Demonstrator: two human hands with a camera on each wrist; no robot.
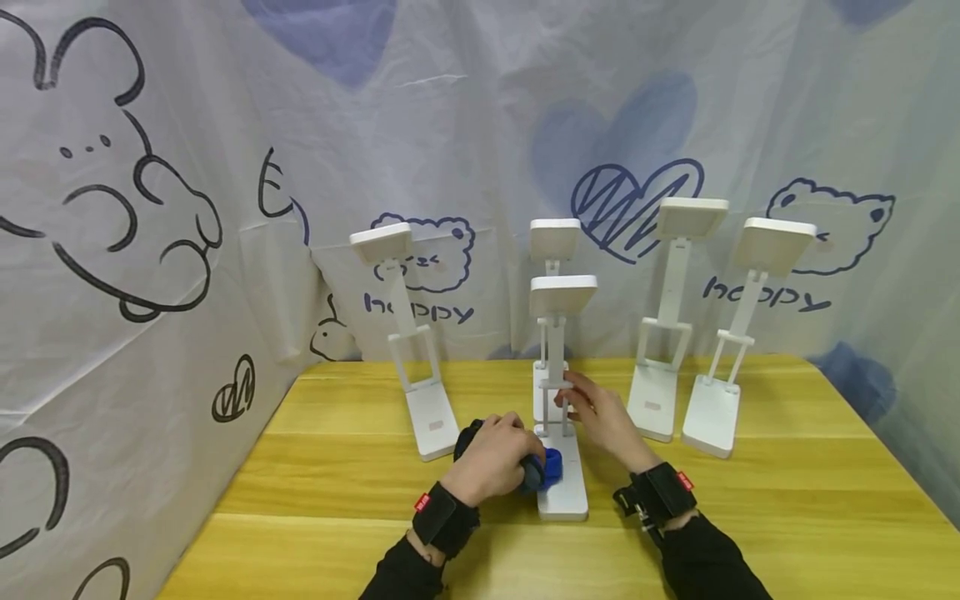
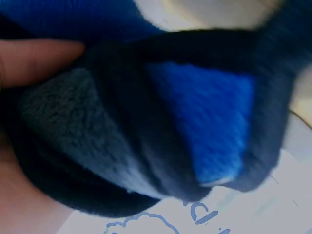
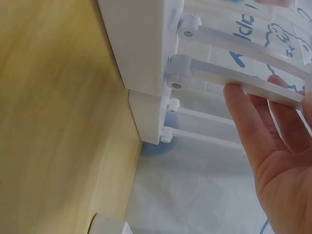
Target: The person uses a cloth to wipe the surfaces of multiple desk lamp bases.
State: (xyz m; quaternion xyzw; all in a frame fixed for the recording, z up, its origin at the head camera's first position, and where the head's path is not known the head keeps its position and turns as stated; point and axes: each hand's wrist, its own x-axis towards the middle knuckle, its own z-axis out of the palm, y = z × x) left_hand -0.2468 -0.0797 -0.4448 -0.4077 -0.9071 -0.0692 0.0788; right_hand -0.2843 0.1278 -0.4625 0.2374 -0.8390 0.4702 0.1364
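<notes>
Left hand point(image 1: 498, 454) curls its fingers round a blue-and-grey cloth point(image 1: 553, 468) with black edging, whose blue part overlaps the base of the front lamp point(image 1: 556, 354). Right hand point(image 1: 600, 412), its fingers bent and nearly closed, grips the side of that lamp's hinged frame. Directly behind stands the rear lamp point(image 1: 553, 240), partly hidden by the front one and close to the right hand. To the left, apart, is the left lamp point(image 1: 401, 304); beyond the right hand stand the inner right lamp point(image 1: 674, 283) and outer right lamp point(image 1: 746, 307), side by side. All five rest on a wooden surface point(image 1: 315, 500) before a patterned curtain point(image 1: 480, 108).
</notes>
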